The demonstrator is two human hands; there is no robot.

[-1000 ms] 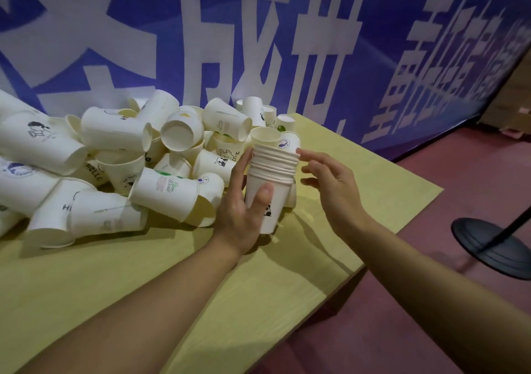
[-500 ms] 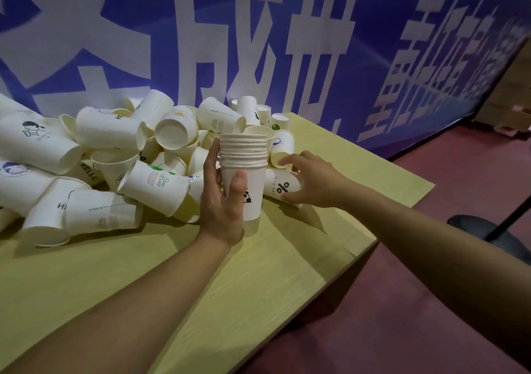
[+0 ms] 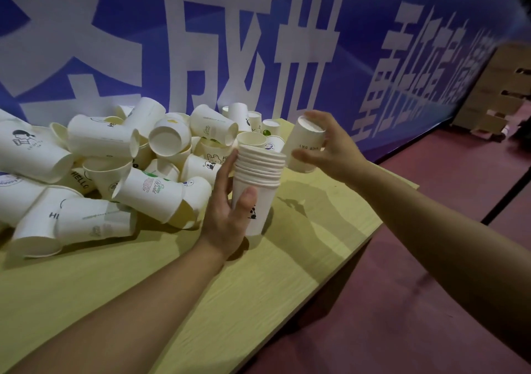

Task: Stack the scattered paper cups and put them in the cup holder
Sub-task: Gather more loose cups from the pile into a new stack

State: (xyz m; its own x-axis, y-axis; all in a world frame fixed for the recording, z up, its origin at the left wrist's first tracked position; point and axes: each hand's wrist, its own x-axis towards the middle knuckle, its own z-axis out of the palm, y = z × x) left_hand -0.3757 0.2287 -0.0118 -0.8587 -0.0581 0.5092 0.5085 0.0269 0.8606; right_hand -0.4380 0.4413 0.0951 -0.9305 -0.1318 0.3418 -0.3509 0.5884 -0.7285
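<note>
The left hand (image 3: pixel 230 215) is wrapping its fingers and thumb around a tall stack of white paper cups (image 3: pixel 257 184), which is standing upright over the yellow wooden table (image 3: pixel 201 301). The right hand (image 3: pixel 330 146) is holding one white paper cup (image 3: pixel 304 146) upside down, with fingers curled around it, just beside the top of the stack. A big messy pile of white paper cups (image 3: pixel 109 166) is lying on the table to the left, in front of a blue banner with white letters (image 3: pixel 258 43).
</note>
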